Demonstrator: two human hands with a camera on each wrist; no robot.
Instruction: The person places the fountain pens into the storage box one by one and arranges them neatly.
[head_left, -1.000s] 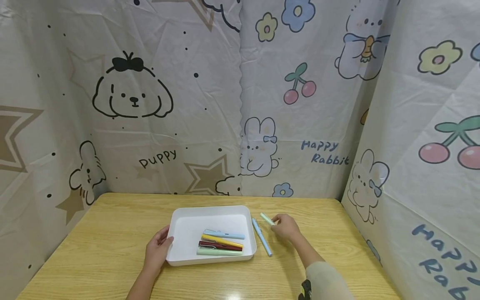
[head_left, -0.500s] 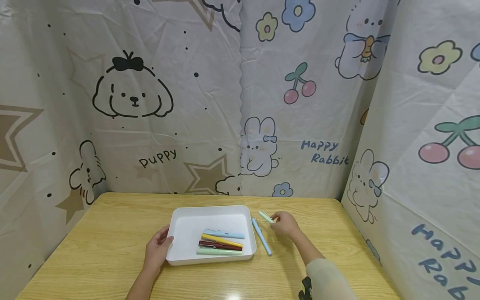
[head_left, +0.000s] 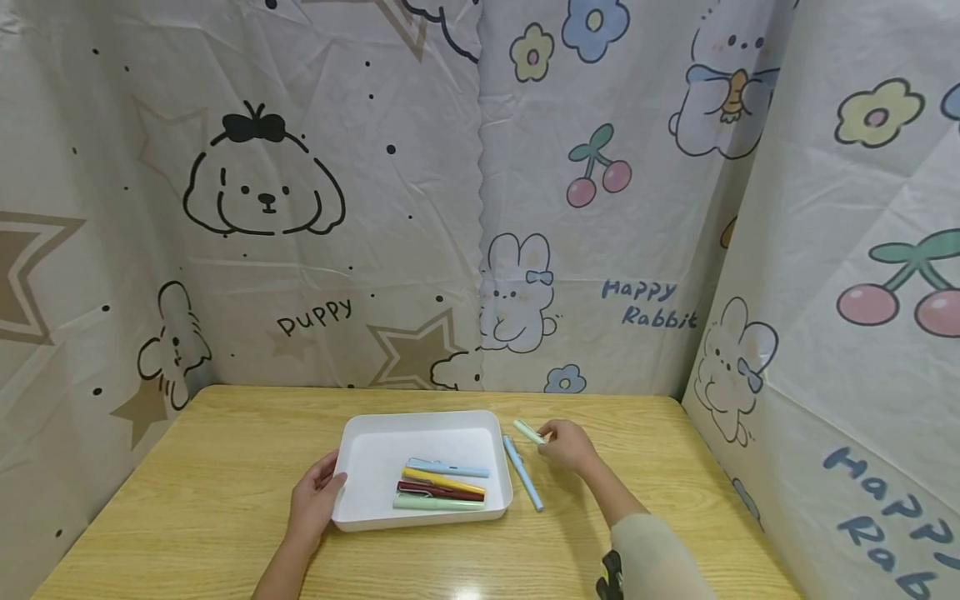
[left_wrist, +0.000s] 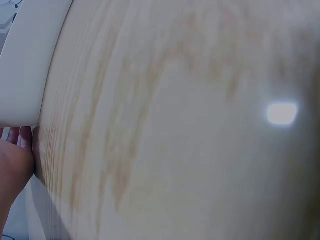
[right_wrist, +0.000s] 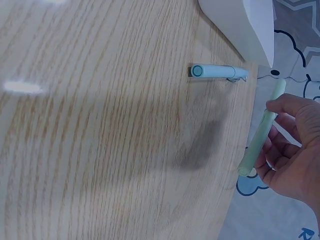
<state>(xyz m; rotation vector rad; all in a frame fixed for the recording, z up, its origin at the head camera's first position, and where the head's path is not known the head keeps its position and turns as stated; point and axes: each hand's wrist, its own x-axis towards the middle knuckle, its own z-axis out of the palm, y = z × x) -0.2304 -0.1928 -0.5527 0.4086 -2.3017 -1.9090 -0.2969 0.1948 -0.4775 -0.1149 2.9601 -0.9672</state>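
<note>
My left hand (head_left: pixel 313 502) grips the left wall of a white tray (head_left: pixel 375 508), thumb over the rim and fingers outside. Inside the tray lie a light blue pen (head_left: pixel 448 469), a yellow pen (head_left: pixel 450 481), a dark red pen (head_left: pixel 444 492) and a mint green pen (head_left: pixel 437 503), side by side. Just right of the tray, my right hand (head_left: pixel 570 446) pinches another pale green pen (right_wrist: pixel 262 135), raised above the table in the right wrist view. A second light blue pen (head_left: pixel 523 473) rests on the wood between tray and right hand. The left wrist view catches only part of the left hand (left_wrist: pixel 15 155).
The wooden table (head_left: pixel 225 467) carries the tray near its middle. A printed cloth (head_left: pixel 315 275) hangs along the back edge and both sides. Light glares off the tabletop near the front.
My right hand has shifted slightly left and away from me with the pale green pen. The left hand and tray have stayed in place.
</note>
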